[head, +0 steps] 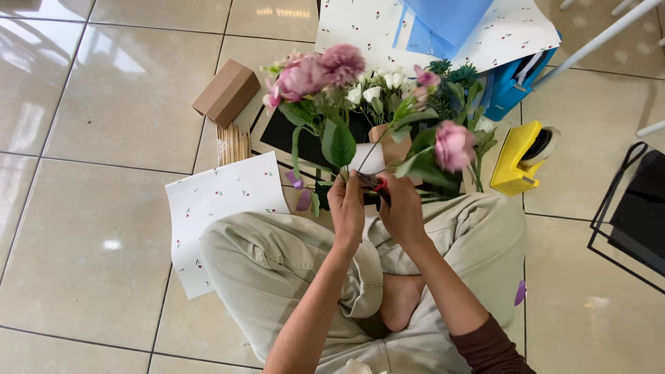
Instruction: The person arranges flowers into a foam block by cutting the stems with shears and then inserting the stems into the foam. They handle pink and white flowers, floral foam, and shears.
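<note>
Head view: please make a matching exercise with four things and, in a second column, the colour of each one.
Things:
1. tape dispenser
2. small box
3. folder
4. large flower

Colours:
a. blue
b. pink
c. yellow
d. brown

Pairs: 1-c, 2-d, 3-a, 4-b

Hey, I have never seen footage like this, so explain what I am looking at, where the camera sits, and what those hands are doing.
There is one picture, from a camera worn on the person's head, looking down at their crossed legs on a tiled floor. The left hand holds flower stems. The right hand holds a small red-handled tool against them; I cannot tell its kind. Around lie patterned paper, a cardboard box, wooden sticks and a yellow tape dispenser.
</note>
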